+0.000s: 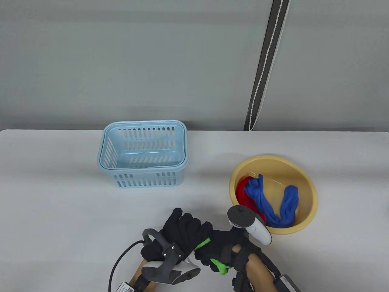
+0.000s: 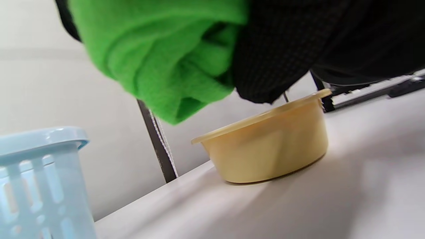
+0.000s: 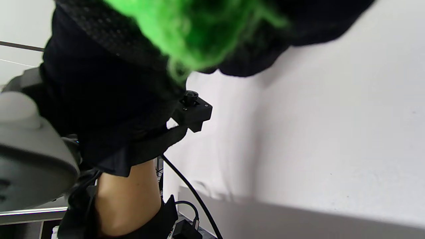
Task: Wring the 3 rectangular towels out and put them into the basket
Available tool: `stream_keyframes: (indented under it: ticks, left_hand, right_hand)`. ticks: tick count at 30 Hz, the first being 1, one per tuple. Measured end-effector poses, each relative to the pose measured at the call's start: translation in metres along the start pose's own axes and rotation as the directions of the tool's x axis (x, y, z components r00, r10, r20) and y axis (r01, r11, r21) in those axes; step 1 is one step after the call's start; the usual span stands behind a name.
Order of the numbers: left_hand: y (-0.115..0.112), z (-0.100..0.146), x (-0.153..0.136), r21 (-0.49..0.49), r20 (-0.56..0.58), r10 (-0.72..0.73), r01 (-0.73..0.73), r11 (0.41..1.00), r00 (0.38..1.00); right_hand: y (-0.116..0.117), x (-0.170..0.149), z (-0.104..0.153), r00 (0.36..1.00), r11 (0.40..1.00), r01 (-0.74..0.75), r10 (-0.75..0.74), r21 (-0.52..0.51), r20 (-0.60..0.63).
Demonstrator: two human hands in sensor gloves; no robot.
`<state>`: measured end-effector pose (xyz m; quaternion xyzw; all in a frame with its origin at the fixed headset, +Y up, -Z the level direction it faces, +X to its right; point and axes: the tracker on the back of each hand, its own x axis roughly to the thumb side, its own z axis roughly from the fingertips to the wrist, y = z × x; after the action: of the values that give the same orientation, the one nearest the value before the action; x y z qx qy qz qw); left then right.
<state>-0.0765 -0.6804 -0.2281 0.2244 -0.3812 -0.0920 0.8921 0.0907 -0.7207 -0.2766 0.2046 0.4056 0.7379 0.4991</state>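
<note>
Most of the fuzzy green rectangular towel [image 1: 203,244] is hidden inside 2 black-gloved fists: left hand [image 1: 179,231] and right hand [image 1: 226,248] both clamp it (only twisted ends peek out) above the table's near edge. The slotted pale-blue plastic basket [image 1: 142,152] holds nothing; the round yellow plastic basin [image 1: 307,188] holds a crumpled blue towel [image 1: 267,202] half covering a red towel [image 1: 243,194].

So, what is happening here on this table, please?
A person is wringing a green cloth towel: the left hand and the right hand both grip it above the table's near edge. A blue towel and a red towel lie in the yellow plastic basin. The light blue slotted plastic basket holds no towel.
</note>
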Motion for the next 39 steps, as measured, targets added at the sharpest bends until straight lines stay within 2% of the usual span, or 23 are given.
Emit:
stream_keyframes:
  ticks: [10,14,16,17,19,20,24,25,27,31,33,36,39]
  left_hand:
    - [-0.012,0.001,-0.023,-0.001,-0.132,0.151,-0.153,0.988,0.98]
    - [-0.016,0.003,-0.03,-0.021,-0.185,0.193,-0.2,0.98,0.964]
    - [-0.018,0.004,-0.031,-0.022,-0.213,0.212,-0.222,0.975,0.954]
    - [-0.019,0.004,-0.031,-0.042,-0.231,0.21,-0.225,0.973,0.95]
    - [-0.022,0.002,-0.029,-0.066,-0.249,0.19,-0.212,0.975,0.95]
    - [-0.022,0.001,-0.028,-0.079,-0.268,0.194,-0.222,0.972,0.944]
    - [-0.018,-0.004,-0.027,-0.091,-0.322,0.237,-0.279,0.956,0.916]
    - [-0.017,-0.005,-0.027,-0.101,-0.341,0.264,-0.314,0.944,0.902]
    - [-0.015,-0.007,-0.028,-0.122,-0.375,0.319,-0.388,0.914,0.87]
    - [-0.01,-0.009,-0.032,-0.129,-0.454,0.46,-0.567,0.814,0.763]
    - [-0.01,-0.009,-0.035,-0.105,-0.481,0.548,-0.665,0.739,0.685]
    - [-0.012,-0.01,-0.038,-0.102,-0.507,0.634,-0.771,0.628,0.584]
    - [-0.021,-0.012,-0.041,-0.088,-0.532,0.73,-0.886,0.455,0.428]
  right_hand:
    - [0.007,0.009,0.002,0.995,0.991,-0.097,0.098,-0.096,0.004]
    - [0.01,0.016,0.005,0.972,0.951,-0.231,0.233,-0.203,-0.018]
    - [0.011,0.019,0.006,0.931,0.892,-0.361,0.363,-0.271,-0.047]
    - [0.012,0.02,0.007,0.901,0.844,-0.429,0.427,-0.321,-0.079]
    - [0.013,0.023,0.007,0.814,0.725,-0.57,0.563,-0.388,-0.145]
    - [0.014,0.023,0.007,0.753,0.638,-0.64,0.632,-0.429,-0.184]
    - [0.016,0.024,0.008,0.63,0.436,-0.719,0.737,-0.541,-0.244]
    - [0.017,0.024,0.009,0.564,0.337,-0.742,0.782,-0.579,-0.267]
    - [0.019,0.025,0.01,0.465,0.202,-0.76,0.833,-0.617,-0.3]
    - [0.022,0.027,0.014,0.379,0.083,-0.734,0.873,-0.674,-0.306]
    - [0.023,0.028,0.017,0.33,0.015,-0.71,0.89,-0.704,-0.314]
    - [0.022,0.029,0.019,0.289,-0.03,-0.68,0.907,-0.732,-0.306]
    - [0.02,0.029,0.021,0.285,-0.035,-0.665,0.911,-0.746,-0.297]
